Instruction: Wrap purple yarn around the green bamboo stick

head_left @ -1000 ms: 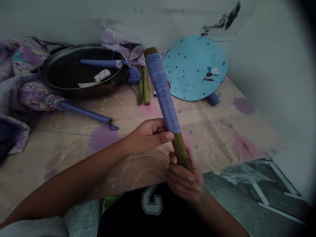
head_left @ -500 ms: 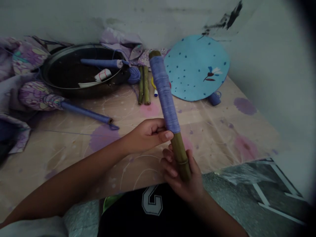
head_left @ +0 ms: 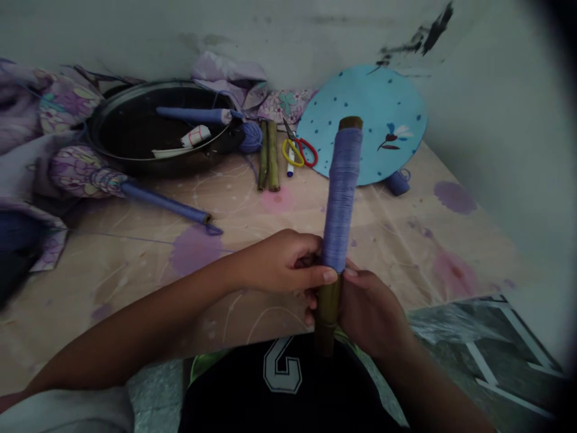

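A bamboo stick (head_left: 327,307) stands nearly upright in front of me, its upper part wound closely with purple yarn (head_left: 341,198). My left hand (head_left: 300,261) grips it from the left, thumb at the lower edge of the winding. From the right, my right hand (head_left: 372,307) is closed round the bare bamboo, thumb just under the wound part; some of its fingers are hidden behind the stick. A thin strand of yarn (head_left: 148,239) runs across the table from the far left toward my left hand.
At the back left stands a black pan (head_left: 148,157) holding a purple-wrapped stick. Beside it lie a yarn ball (head_left: 251,137), bare bamboo sticks (head_left: 273,159), scissors (head_left: 300,147) and a round blue fan-like disc (head_left: 360,141). A wrapped stick with a cloth end (head_left: 166,202) lies left on the flowered tablecloth (head_left: 279,216).
The wrapped bamboo has swung from a leftward lean to nearly upright, its top moving right. My right hand has shifted up it to the winding's lower edge. The scissors show now.
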Available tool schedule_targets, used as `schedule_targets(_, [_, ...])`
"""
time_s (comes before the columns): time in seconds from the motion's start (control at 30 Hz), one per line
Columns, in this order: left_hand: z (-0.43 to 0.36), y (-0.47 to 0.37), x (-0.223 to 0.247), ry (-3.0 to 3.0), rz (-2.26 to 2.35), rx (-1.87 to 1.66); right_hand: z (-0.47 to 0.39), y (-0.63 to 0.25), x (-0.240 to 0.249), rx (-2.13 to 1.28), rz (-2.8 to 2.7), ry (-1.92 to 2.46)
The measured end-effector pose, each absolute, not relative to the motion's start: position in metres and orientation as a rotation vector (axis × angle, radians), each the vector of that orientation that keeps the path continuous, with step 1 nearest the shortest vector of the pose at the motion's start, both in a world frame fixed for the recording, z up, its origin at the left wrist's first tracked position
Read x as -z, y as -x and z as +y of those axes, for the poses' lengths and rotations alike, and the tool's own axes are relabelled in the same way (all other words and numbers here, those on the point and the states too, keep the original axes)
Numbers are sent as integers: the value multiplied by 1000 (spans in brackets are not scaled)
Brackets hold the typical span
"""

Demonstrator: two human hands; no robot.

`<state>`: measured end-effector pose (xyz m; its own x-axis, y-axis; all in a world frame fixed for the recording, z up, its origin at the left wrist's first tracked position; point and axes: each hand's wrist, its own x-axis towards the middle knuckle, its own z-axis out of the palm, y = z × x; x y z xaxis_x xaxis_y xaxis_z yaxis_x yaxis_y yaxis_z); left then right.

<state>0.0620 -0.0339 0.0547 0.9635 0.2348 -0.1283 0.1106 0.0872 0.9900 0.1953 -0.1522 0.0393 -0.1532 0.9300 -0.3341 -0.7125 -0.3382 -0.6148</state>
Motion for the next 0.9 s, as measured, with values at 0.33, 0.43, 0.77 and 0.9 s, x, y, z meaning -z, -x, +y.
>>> schedule_targets(0.33, [-28, -64, -52, -1560, 399, -330, -125, -193, -48, -1687, -368, 955])
schedule_targets(0.43, [-21, -64, -50, -1592, 449, -417, -108, -194, -47, -1653, -424, 992])
schedule_targets(0.77, [7, -65, -29, -2050, 827, -640, -55, -195, -21, -1517, -668, 1081])
schedule_targets(0.9, [9, -66, -17, -1939, 738, -642, -51, -207, -10, -1561, -752, 943])
